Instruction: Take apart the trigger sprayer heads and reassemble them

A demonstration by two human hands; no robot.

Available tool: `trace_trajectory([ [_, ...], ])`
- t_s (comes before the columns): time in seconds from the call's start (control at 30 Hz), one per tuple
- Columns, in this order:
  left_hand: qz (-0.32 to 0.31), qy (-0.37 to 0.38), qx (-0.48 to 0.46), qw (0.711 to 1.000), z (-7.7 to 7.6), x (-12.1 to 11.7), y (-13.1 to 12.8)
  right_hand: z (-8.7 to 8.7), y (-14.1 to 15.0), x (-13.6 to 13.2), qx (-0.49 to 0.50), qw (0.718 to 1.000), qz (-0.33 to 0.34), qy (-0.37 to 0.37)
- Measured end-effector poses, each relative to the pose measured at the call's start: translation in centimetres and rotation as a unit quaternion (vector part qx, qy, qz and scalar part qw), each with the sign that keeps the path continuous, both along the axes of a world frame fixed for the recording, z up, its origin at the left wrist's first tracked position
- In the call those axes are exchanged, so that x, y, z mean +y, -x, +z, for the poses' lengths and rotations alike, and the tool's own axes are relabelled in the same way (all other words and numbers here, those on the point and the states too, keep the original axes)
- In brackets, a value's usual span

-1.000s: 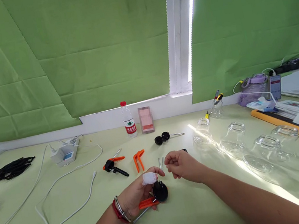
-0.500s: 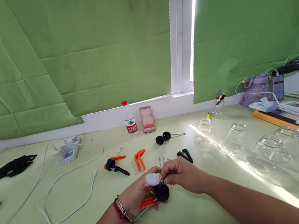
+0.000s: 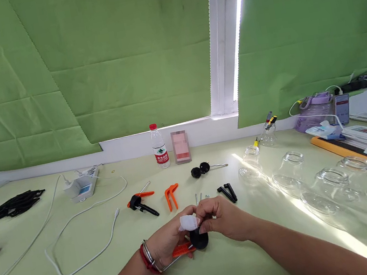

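My left hand [image 3: 168,242] is closed round a small tool with an orange handle [image 3: 182,250], a thin metal rod and a black round knob [image 3: 199,239]. Its thumb wears a white bandage [image 3: 188,222]. My right hand [image 3: 223,218] is closed in a pinch right at the top of the black knob, touching my left thumb. What its fingertips pinch is too small to see. Just beyond the hands lie two thin metal pins [image 3: 198,198] and a black angled part [image 3: 227,192].
On the pale green table lie an orange-and-black tool [image 3: 140,201], an orange clip [image 3: 171,195], a black double knob with a rod [image 3: 203,169], a water bottle [image 3: 158,146], a white power strip with cable [image 3: 79,189] and several clear glass jars [image 3: 319,182] at the right.
My right hand has come in from a little apart to meet my left thumb over the black knob. The black angled part behind it has come into sight.
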State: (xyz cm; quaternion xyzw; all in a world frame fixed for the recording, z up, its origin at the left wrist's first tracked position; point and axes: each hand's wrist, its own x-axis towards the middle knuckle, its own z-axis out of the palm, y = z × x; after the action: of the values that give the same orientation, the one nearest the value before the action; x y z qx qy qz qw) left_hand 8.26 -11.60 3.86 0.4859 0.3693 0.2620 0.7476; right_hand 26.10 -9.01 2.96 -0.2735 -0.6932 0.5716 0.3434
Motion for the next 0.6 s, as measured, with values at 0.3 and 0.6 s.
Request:
trace_trajectory([
  [0.3, 0.004, 0.007, 0.001, 1.0, -0.22, 0.11, 0.08, -0.12, 0.17, 0.08, 0.007, 1.0, -0.001, 0.016],
  [0.6, 0.006, 0.005, 0.002, 1.0, 0.09, -0.02, -0.03, -0.24, -0.04, 0.1, 0.011, 1.0, 0.012, 0.02],
])
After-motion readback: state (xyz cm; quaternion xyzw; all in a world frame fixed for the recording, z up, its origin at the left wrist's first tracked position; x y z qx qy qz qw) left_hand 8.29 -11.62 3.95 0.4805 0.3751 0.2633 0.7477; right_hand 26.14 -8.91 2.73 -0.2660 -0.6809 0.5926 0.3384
